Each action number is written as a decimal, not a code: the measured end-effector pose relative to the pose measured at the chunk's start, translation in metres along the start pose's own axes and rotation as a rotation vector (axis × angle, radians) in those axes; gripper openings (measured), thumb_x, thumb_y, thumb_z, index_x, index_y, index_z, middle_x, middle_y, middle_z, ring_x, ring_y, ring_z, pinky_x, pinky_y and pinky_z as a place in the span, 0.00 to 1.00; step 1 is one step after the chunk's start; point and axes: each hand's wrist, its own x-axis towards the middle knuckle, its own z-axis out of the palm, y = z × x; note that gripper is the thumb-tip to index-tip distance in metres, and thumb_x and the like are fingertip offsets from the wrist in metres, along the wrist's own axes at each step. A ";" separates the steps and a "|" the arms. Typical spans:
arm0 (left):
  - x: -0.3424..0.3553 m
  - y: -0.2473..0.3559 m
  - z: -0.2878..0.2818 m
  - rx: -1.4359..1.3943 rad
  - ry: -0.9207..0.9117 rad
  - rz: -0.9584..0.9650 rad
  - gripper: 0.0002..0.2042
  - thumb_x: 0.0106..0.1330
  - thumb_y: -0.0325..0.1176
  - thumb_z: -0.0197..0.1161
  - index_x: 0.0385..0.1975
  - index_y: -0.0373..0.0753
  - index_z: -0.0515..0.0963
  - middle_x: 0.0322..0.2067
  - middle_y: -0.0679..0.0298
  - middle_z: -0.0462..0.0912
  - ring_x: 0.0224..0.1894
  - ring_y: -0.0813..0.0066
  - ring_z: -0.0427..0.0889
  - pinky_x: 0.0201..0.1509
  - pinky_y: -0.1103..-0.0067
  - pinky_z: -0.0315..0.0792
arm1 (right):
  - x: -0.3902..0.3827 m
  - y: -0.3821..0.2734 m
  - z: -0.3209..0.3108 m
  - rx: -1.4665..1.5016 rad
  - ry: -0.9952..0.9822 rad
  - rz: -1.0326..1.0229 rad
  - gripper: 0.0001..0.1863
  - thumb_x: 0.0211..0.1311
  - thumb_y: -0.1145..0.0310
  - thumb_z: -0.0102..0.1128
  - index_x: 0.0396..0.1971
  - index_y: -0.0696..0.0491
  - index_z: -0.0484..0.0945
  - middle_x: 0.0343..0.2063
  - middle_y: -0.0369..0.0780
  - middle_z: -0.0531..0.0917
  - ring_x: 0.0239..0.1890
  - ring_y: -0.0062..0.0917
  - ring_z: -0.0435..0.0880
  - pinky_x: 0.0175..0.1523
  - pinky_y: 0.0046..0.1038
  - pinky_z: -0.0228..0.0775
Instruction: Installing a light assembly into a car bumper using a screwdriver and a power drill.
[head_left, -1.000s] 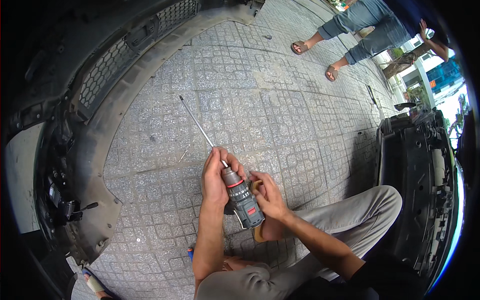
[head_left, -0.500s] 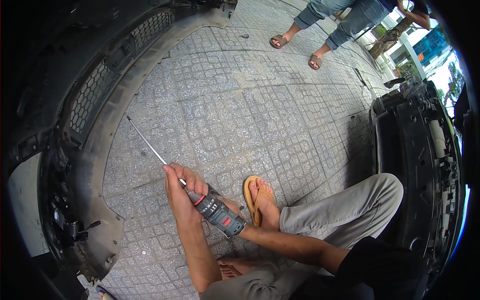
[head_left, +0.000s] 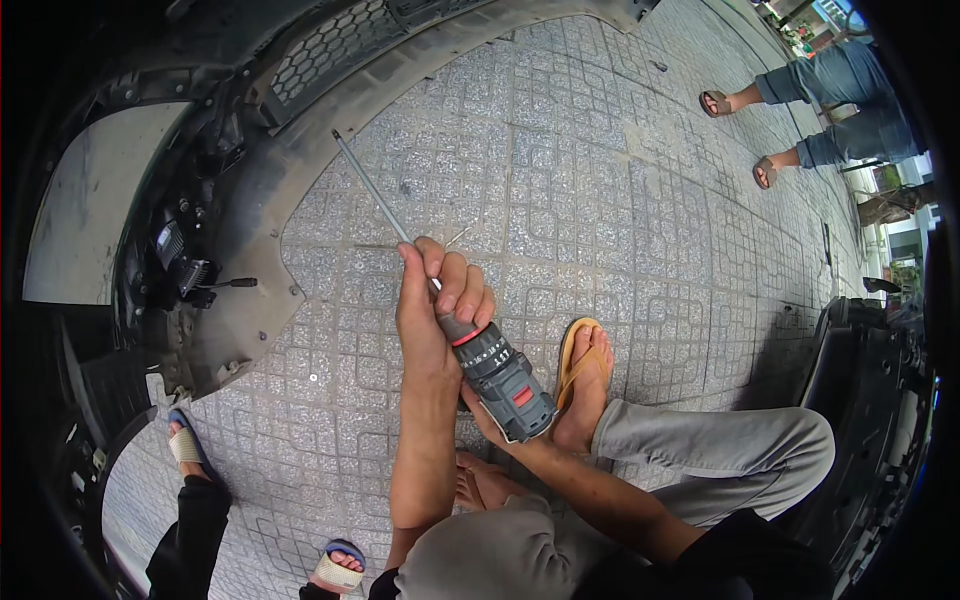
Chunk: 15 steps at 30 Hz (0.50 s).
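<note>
A grey and black cordless drill (head_left: 508, 388) with a red ring lies across the middle, its front angled up and to the left. From its chuck sticks a long, thin metal screwdriver bit (head_left: 374, 192), whose tip overlaps the edge of a dark car panel in view. My left hand (head_left: 422, 325) is closed around the shaft just ahead of the chuck, thumb along it and fingers curled. Beneath the drill body, my right hand (head_left: 484, 412) grips it; most of its fingers and the handle are hidden.
A large car bumper (head_left: 265, 200) with a honeycomb grille (head_left: 325, 50) curves along the left. Another dark car part (head_left: 850, 400) stands at right. Sandalled feet of other people are at upper right (head_left: 716, 103) and lower left (head_left: 186, 445). Patterned paving (head_left: 570, 240) lies between.
My view has turned left, so the bumper, drill and legs sit further right in the picture. A person's sandalled feet and dark trousers show more at lower left. Both hands keep their hold.
</note>
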 end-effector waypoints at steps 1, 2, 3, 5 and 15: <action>-0.004 0.001 0.006 0.040 0.041 0.029 0.18 0.80 0.52 0.38 0.30 0.47 0.63 0.16 0.73 0.59 0.17 0.81 0.62 0.21 0.81 0.66 | -0.004 0.005 0.004 0.024 0.061 0.015 0.09 0.64 0.69 0.63 0.41 0.56 0.79 0.33 0.44 0.83 0.34 0.40 0.82 0.38 0.39 0.72; -0.006 0.001 0.009 0.078 0.082 0.059 0.19 0.81 0.52 0.37 0.31 0.47 0.62 0.16 0.72 0.60 0.17 0.80 0.63 0.21 0.80 0.67 | -0.006 0.012 0.005 0.027 0.053 0.012 0.09 0.64 0.69 0.63 0.41 0.56 0.79 0.33 0.44 0.83 0.34 0.40 0.82 0.38 0.39 0.72; -0.010 0.004 0.006 0.087 0.096 0.077 0.19 0.81 0.52 0.37 0.31 0.47 0.62 0.16 0.72 0.60 0.17 0.80 0.63 0.21 0.80 0.67 | -0.006 0.013 0.007 0.013 0.003 0.072 0.18 0.59 0.70 0.67 0.48 0.59 0.77 0.35 0.45 0.84 0.35 0.38 0.84 0.40 0.35 0.75; -0.017 0.011 -0.001 0.167 0.171 0.027 0.19 0.81 0.53 0.35 0.31 0.47 0.62 0.16 0.70 0.61 0.17 0.78 0.66 0.22 0.78 0.69 | -0.009 0.015 0.004 0.013 -0.067 0.124 0.27 0.54 0.71 0.70 0.55 0.62 0.75 0.38 0.47 0.84 0.36 0.36 0.85 0.43 0.32 0.77; -0.022 0.004 -0.010 0.137 0.066 0.001 0.19 0.81 0.52 0.36 0.31 0.47 0.61 0.14 0.69 0.61 0.13 0.77 0.65 0.17 0.77 0.68 | -0.001 0.007 -0.007 0.113 0.006 0.019 0.10 0.53 0.73 0.68 0.35 0.58 0.78 0.26 0.41 0.81 0.26 0.33 0.81 0.34 0.31 0.73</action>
